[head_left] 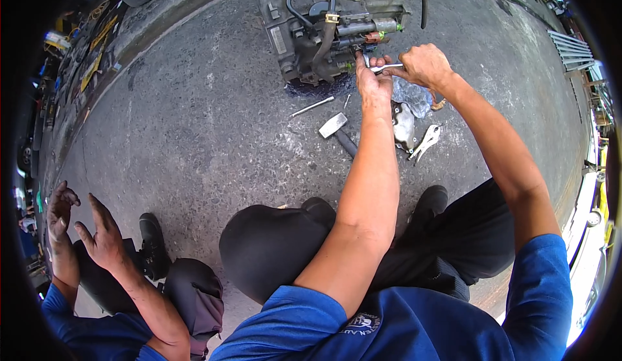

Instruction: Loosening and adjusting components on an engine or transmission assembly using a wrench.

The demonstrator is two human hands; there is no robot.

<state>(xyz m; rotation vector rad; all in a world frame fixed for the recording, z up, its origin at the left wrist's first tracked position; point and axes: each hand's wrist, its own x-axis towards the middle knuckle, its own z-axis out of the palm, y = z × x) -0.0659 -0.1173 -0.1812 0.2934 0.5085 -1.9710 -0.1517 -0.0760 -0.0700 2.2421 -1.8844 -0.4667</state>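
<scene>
A dirty gearbox (285,50) with hoses and metal pipes lies on the ground ahead of me. My right hand (426,67) is closed round the handle end of a silver wrench (387,67). At the wrench's other end, against the gearbox's near right side, my left hand (374,83) has its fingers closed about the tool's head. Those fingertips and the part under them are partly hidden. Beneath my arms are a hammer (334,125), a metal cover (404,126) and locking pliers (427,142).
A thin metal bar (312,106) lies left of the hammer. Crumpled clear plastic (412,95) sits beside the cover. At the lower left a co-worker crouches, both hands (103,234) raised and bare. A metal rack (570,51) stands at the far right.
</scene>
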